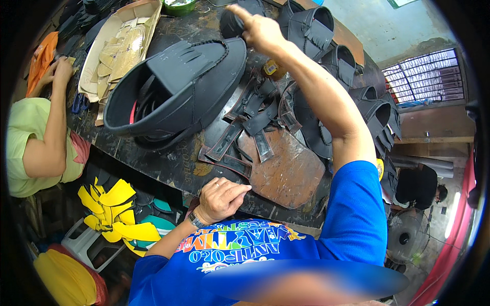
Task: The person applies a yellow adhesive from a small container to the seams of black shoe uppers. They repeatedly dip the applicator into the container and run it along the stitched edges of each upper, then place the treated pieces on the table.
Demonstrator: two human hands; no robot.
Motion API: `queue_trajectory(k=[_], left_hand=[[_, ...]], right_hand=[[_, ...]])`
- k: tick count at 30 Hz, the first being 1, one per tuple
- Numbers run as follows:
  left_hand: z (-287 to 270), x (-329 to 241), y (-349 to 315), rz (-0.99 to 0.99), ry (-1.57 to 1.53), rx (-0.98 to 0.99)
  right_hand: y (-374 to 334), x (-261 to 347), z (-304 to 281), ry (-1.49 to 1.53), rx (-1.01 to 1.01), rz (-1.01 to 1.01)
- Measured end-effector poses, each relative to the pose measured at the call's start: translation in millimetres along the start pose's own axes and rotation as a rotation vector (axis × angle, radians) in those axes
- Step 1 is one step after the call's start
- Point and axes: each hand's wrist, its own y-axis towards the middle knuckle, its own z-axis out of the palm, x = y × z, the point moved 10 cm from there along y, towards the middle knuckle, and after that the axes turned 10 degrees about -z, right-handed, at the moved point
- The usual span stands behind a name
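Observation:
My right hand reaches far across the dark worktable. Its fingers are curled and the index finger sticks out. It sits at the top edge of a large black sandal with a fringed flap. Whether it grips the sandal is not clear. A small yellow bottle stands just below that hand. My left hand rests in a loose fist on the table's near edge and holds nothing. Black straps lie between the two hands, beside a worn brown board.
More black sandals line the right side of the table. A cardboard tray of tan insoles lies at the far left, where a person in a pale green shirt works. Yellow cut pieces and a white stool sit below. A fan stands on the floor at right.

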Motion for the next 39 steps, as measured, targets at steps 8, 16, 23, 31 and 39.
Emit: queue_trajectory(k=[8,16,23,31,39], left_hand=[[-2,-3,-1,0.013,0.014,-0.05],[-38,-50,13,0.15,-0.051,-0.234],[-45,-129,49,0.375,-0.079,-0.412],[36,-77,5,-0.332,-1.148,0.288],[115,-37,-48,-0.935,-1.366,0.518]], right_hand=[[-6,-66,-149,0.753,-0.78,0.136],[-113,49,-318,1.427,-0.914,-0.23],[-271,147,-297,1.693,-0.965,-0.021],[-415,91,-259,0.321,-0.634,0.394],[-468,-8,-143,-0.243,-0.074,0.471]])
